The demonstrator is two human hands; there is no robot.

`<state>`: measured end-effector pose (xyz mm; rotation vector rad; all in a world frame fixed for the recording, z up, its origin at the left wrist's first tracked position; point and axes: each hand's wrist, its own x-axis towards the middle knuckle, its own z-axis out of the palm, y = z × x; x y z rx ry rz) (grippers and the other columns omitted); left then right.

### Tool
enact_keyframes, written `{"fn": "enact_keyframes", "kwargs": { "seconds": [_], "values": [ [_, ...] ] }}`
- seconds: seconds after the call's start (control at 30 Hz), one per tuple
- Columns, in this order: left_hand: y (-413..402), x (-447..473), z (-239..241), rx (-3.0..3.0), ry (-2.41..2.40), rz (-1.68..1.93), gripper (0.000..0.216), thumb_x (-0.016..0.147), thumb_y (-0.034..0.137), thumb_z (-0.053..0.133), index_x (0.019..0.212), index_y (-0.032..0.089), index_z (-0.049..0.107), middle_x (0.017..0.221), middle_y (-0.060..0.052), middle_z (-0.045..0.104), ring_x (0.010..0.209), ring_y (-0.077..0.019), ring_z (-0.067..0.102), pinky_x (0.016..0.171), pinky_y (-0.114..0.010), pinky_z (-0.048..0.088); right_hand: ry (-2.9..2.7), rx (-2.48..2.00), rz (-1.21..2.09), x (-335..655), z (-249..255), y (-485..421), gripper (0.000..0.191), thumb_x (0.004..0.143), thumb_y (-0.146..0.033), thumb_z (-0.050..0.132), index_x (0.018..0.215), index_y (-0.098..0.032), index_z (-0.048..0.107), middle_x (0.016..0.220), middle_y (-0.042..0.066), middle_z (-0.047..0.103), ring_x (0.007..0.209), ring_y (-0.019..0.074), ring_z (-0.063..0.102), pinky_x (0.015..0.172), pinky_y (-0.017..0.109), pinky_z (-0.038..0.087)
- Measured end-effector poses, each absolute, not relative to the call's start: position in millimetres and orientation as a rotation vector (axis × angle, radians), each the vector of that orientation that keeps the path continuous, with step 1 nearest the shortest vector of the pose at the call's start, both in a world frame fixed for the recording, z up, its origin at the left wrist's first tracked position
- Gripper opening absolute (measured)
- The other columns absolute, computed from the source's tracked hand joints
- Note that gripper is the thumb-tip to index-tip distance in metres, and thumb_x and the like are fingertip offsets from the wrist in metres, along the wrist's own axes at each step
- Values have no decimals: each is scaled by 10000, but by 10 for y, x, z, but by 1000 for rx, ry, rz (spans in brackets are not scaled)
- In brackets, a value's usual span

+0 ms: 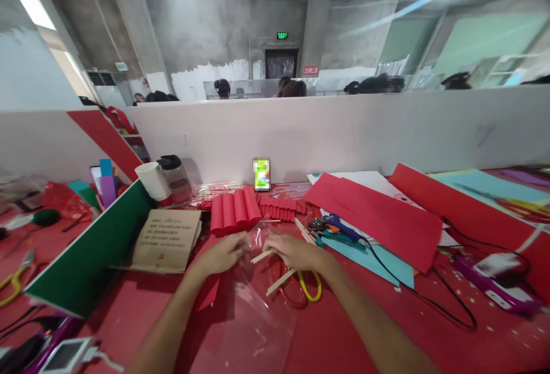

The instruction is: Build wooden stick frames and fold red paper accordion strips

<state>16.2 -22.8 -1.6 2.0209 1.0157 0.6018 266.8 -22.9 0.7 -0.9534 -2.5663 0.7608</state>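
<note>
My left hand (223, 254) and my right hand (296, 251) rest close together on the red table (344, 334), both curled around the top of a clear plastic bag (253, 305). A thin wooden stick (261, 256) pokes out between them, and another wooden stick (281, 281) lies under the right hand. Scissors with red and yellow loops (301, 291) lie just below my right wrist. Pleated red paper (234, 211) stands just beyond my fingers.
A brown paper envelope (165, 239) and a green board (86, 259) lie to the left, with a white cup (153, 181) and a jar behind. A blue glue gun (339, 228), red paper sheets (373, 216), cables and a phone (261, 173) lie right and ahead. A white partition (344, 128) backs the table.
</note>
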Motion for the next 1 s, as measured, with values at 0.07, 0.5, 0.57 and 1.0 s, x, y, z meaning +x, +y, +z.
{"fn": "enact_keyframes", "kwargs": {
  "seconds": [0.07,0.5,0.57,1.0],
  "values": [
    [-224,146,48,1980,985,624,201,927,363,531,838,188,571,819,-34,654,768,-184,600,734,-287,471,-2672,-1003,735,2663,-25,-226,292,793,44,476,929,-185,596,926,29,637,836,152,552,728,247,380],
    [-358,124,353,1617,777,783,161,795,297,673,793,174,568,803,-42,689,762,-178,633,756,-298,477,-1945,-624,1432,3306,300,-197,302,963,-487,556,891,-197,510,823,4,559,722,133,548,700,275,465],
    [-354,101,376,1605,788,810,140,720,229,668,732,185,535,778,-36,701,760,-188,640,750,-301,478,-1763,-650,1439,3380,290,-178,307,941,-504,585,912,-210,503,833,2,562,687,128,552,626,255,461],
    [-336,-79,386,1273,737,1255,293,573,190,692,645,196,408,593,28,548,558,-126,495,558,-251,393,-1852,-1160,1334,2923,-41,-51,169,961,-368,511,906,-210,532,730,-22,616,549,115,561,509,218,443]
  ]
}}
